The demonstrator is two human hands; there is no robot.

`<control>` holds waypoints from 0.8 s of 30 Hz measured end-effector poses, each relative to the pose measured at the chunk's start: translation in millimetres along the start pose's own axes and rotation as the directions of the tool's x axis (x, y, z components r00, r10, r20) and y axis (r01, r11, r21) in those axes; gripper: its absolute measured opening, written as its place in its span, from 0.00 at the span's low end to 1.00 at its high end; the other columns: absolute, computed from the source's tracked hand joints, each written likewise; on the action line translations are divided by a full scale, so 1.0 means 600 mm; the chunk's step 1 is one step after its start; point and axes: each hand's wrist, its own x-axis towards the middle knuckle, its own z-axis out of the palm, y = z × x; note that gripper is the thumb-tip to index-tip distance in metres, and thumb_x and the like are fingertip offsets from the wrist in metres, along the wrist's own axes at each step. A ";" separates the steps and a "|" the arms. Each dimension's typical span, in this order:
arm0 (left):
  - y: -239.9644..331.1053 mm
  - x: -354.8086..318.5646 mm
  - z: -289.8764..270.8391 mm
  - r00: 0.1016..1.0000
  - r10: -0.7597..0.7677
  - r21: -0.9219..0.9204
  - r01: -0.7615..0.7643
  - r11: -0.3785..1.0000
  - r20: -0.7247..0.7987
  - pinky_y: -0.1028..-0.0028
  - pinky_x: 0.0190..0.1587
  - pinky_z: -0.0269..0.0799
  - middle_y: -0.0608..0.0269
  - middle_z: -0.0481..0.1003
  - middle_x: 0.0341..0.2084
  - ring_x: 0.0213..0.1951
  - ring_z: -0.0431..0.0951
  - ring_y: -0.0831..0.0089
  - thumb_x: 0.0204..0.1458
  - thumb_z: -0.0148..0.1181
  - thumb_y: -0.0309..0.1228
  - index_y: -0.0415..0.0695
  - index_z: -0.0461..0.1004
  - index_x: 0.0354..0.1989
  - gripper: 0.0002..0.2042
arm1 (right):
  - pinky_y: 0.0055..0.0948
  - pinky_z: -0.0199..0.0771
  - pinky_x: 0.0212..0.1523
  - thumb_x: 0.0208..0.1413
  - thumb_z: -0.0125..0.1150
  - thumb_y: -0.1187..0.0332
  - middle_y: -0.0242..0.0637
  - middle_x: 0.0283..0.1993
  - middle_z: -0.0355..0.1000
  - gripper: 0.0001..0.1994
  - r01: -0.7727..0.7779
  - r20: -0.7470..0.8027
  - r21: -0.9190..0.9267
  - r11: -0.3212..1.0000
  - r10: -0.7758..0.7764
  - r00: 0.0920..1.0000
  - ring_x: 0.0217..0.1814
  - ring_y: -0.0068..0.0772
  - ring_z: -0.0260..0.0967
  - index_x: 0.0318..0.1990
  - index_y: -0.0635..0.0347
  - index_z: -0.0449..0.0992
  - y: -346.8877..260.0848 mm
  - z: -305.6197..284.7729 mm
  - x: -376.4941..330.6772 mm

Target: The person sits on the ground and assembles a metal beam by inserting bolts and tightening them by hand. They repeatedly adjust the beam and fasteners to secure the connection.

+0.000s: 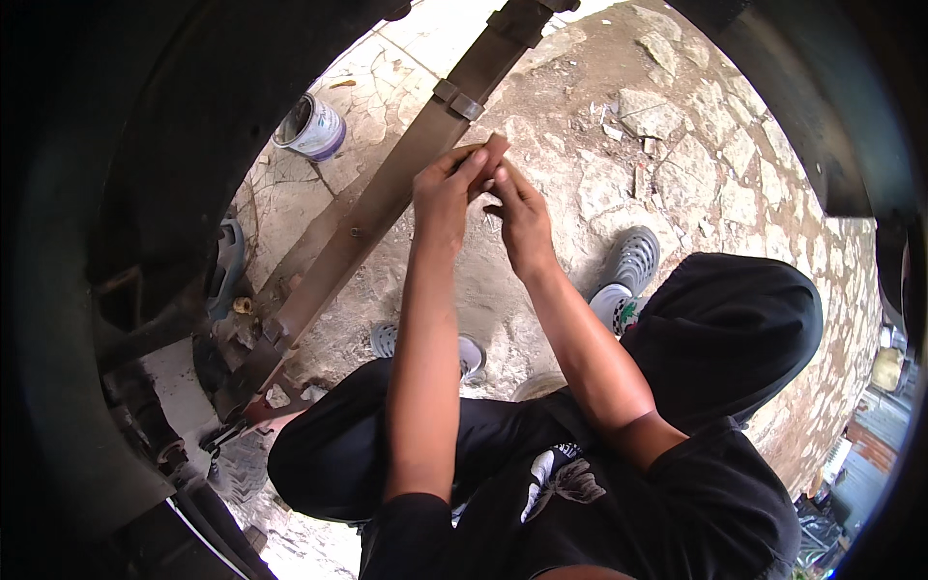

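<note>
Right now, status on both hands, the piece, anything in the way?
Left hand, right hand: both on small brown piece. Long bar to left, not visibly blocking.

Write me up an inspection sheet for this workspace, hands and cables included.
Surface: rough stone-paved ground, dirt between the stones.
Job's things: small reddish-brown piece, held up at the fingertips.
Clutter: white-and-purple can; loose stone chips.
Hands: left hand pinches the piece; right hand has its fingertips at it, grip unclear.
Cables: none identifiable; lower left too dark to tell.
Surroundings: long brown beam slanting past the left hand; corrugated sheets at far right.
</note>
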 end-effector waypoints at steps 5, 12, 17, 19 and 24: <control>-0.005 0.002 0.073 0.975 -0.090 -0.115 0.115 0.987 0.203 0.75 0.43 0.80 0.59 0.84 0.39 0.38 0.83 0.73 0.61 0.65 0.28 0.36 0.82 0.46 0.09 | 0.28 0.75 0.48 0.72 0.57 0.57 0.35 0.45 0.77 0.23 0.097 -0.234 0.161 0.982 -0.058 0.970 0.45 0.24 0.72 0.61 0.70 0.74 -0.038 -0.031 0.013; 0.012 0.042 0.122 0.953 -0.064 0.237 -0.008 0.972 0.297 0.77 0.40 0.76 0.62 0.83 0.32 0.34 0.81 0.77 0.57 0.70 0.32 0.38 0.83 0.40 0.10 | 0.26 0.72 0.41 0.74 0.51 0.61 0.38 0.45 0.79 0.18 0.246 -0.429 0.031 0.969 -0.210 0.879 0.42 0.25 0.74 0.58 0.69 0.76 -0.125 -0.063 0.037; 0.054 0.071 0.126 0.990 0.137 0.467 -0.142 0.873 0.046 0.75 0.38 0.76 0.62 0.84 0.30 0.32 0.82 0.76 0.58 0.68 0.37 0.40 0.84 0.40 0.12 | 0.22 0.67 0.30 0.70 0.58 0.57 0.35 0.37 0.78 0.19 0.141 -0.322 -0.142 0.980 -0.180 0.929 0.29 0.19 0.66 0.53 0.65 0.80 -0.188 -0.083 0.069; 0.078 0.080 0.105 0.968 0.243 0.629 -0.226 0.744 0.060 0.72 0.39 0.77 0.62 0.85 0.31 0.32 0.83 0.75 0.57 0.68 0.37 0.41 0.84 0.41 0.12 | 0.25 0.72 0.33 0.65 0.64 0.52 0.38 0.36 0.80 0.21 0.052 -0.266 -0.419 0.907 -0.177 0.948 0.30 0.23 0.71 0.50 0.65 0.81 -0.197 -0.065 0.103; 0.128 0.114 0.043 0.898 0.378 0.873 -0.358 0.330 0.225 0.64 0.44 0.79 0.57 0.85 0.34 0.36 0.85 0.61 0.57 0.65 0.36 0.45 0.84 0.41 0.10 | 0.39 0.79 0.46 0.60 0.69 0.55 0.47 0.39 0.83 0.17 0.244 -0.044 -0.784 0.571 -0.443 0.896 0.42 0.47 0.82 0.42 0.63 0.83 -0.197 -0.001 0.187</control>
